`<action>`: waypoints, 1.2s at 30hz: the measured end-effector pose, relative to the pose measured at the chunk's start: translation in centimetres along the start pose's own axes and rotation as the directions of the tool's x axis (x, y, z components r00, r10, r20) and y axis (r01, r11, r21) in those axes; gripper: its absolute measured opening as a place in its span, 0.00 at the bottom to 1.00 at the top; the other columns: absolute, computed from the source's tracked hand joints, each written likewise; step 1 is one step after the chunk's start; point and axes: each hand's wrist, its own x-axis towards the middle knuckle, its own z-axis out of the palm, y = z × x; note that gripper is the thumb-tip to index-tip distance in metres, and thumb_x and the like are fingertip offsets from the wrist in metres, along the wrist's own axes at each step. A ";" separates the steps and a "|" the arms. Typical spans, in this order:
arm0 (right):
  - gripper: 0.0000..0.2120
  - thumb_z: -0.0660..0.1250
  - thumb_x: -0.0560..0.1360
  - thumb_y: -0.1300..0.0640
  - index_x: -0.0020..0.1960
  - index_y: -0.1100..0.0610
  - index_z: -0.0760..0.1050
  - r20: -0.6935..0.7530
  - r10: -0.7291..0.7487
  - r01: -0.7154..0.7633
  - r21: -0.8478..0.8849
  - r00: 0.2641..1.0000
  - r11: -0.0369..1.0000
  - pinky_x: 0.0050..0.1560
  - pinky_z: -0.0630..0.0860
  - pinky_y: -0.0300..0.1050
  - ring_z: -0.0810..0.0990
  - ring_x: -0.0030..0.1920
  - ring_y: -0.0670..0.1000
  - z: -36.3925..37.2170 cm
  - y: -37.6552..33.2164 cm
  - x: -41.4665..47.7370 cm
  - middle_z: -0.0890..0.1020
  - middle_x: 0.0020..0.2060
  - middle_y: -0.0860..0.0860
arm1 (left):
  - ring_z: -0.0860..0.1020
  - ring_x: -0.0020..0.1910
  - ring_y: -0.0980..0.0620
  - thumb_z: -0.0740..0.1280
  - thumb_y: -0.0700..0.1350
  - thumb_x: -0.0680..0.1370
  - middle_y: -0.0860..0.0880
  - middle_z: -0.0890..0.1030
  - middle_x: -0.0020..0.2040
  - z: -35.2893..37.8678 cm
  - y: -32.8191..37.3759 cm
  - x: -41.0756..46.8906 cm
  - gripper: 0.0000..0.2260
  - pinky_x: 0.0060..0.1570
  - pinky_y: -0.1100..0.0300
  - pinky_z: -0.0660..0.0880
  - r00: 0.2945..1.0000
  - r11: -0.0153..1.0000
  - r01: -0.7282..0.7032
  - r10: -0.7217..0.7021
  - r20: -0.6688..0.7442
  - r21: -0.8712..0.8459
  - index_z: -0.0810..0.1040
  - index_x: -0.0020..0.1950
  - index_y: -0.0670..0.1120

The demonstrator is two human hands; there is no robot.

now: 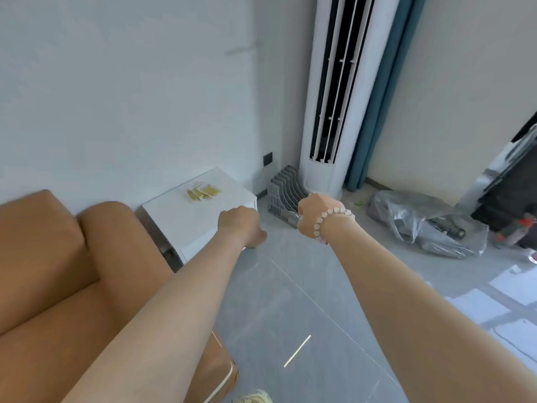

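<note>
While both bare arms stretch forward over the grey tiled floor (290,301), the relation that matters is between the right hand (318,212) and the grey slotted plastic file rack (283,193) standing on the floor in the corner, between the white square side table (180,216) and the tall white standing air conditioner (334,112). That rack lies just beyond the right hand and a little to its left, its near end meeting the hand's outline; its long axis runs away from the person toward the wall, the dividers set across it. The right hand, wearing a pale bead bracelet (328,219), shows only its back, so whether its fingers are apart or clamped on the rack's near edge cannot be told. The left hand (239,225) hangs over the table's front corner, knuckles up, fingers tucked out of sight, their grip likewise unclear. Judging by this, the right hand is the nearer one to take the rack
</note>
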 end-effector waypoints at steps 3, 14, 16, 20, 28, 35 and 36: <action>0.13 0.58 0.74 0.62 0.55 0.58 0.77 0.034 -0.104 0.103 0.031 0.994 0.994 0.37 0.73 0.42 0.78 0.43 0.53 0.3 -1.6 3.3 0.78 0.51 0.53 | 0.77 0.48 0.46 0.62 0.47 0.74 0.46 0.78 0.46 0.4 -1.7 1.9 0.05 0.41 0.60 0.63 0.995 0.995 0.092 -0.090 0.040 -0.041 0.75 0.43 0.47; 0.14 0.58 0.75 0.62 0.58 0.59 0.76 0.084 -0.248 0.253 -0.066 0.965 0.965 0.37 0.73 0.41 0.77 0.44 0.53 -1.8 -3.4 19.2 0.78 0.53 0.54 | 0.77 0.47 0.45 0.60 0.44 0.74 0.47 0.75 0.41 -0.4 -8.0 14.7 0.11 0.41 0.59 0.64 0.972 0.970 0.233 -0.229 0.056 -0.073 0.65 0.33 0.46; 0.15 0.58 0.76 0.61 0.59 0.59 0.76 0.082 -0.288 0.296 -0.095 0.954 0.951 0.41 0.75 0.42 0.79 0.48 0.54 -2.4 -4.7 23.0 0.77 0.55 0.54 | 0.75 0.44 0.46 0.60 0.44 0.75 0.49 0.72 0.41 -0.9 -9.7 17.6 0.07 0.42 0.59 0.65 0.963 0.960 0.267 -0.263 0.053 -0.087 0.69 0.37 0.46; 0.14 0.58 0.75 0.60 0.58 0.58 0.76 0.125 -0.348 0.364 -0.143 0.929 0.921 0.43 0.75 0.42 0.78 0.48 0.54 -3.3 -7.2 30.4 0.77 0.54 0.53 | 0.71 0.42 0.48 0.61 0.43 0.75 0.51 0.69 0.36 -1.3 -13.1 23.1 0.03 0.43 0.60 0.65 0.945 0.934 0.325 -0.318 0.073 -0.146 0.71 0.42 0.46; 0.15 0.57 0.75 0.59 0.59 0.57 0.75 0.167 -0.380 0.403 -0.135 0.910 0.905 0.48 0.74 0.44 0.77 0.54 0.54 -3.6 -10.4 41.8 0.76 0.56 0.53 | 0.76 0.49 0.46 0.60 0.42 0.74 0.49 0.72 0.43 -0.7 -19.8 30.8 0.03 0.45 0.59 0.66 0.910 0.894 0.410 -0.385 0.155 -0.180 0.72 0.45 0.46; 0.14 0.59 0.74 0.60 0.57 0.59 0.77 0.275 -0.413 0.457 -0.122 0.869 0.881 0.43 0.75 0.42 0.80 0.49 0.54 -1.4 -12.2 48.6 0.79 0.53 0.54 | 0.76 0.50 0.46 0.60 0.42 0.74 0.48 0.74 0.46 1.6 -23.1 35.5 0.10 0.47 0.59 0.68 0.852 0.846 0.501 -0.445 0.277 -0.182 0.76 0.53 0.43; 0.14 0.59 0.74 0.59 0.57 0.58 0.77 0.279 -0.426 0.469 -0.108 0.861 0.877 0.45 0.76 0.43 0.81 0.50 0.54 -1.2 -12.5 49.8 0.79 0.54 0.53 | 0.76 0.50 0.46 0.60 0.41 0.74 0.48 0.75 0.46 1.9 -23.6 36.3 0.11 0.47 0.59 0.68 0.840 0.836 0.518 -0.456 0.294 -0.183 0.76 0.53 0.44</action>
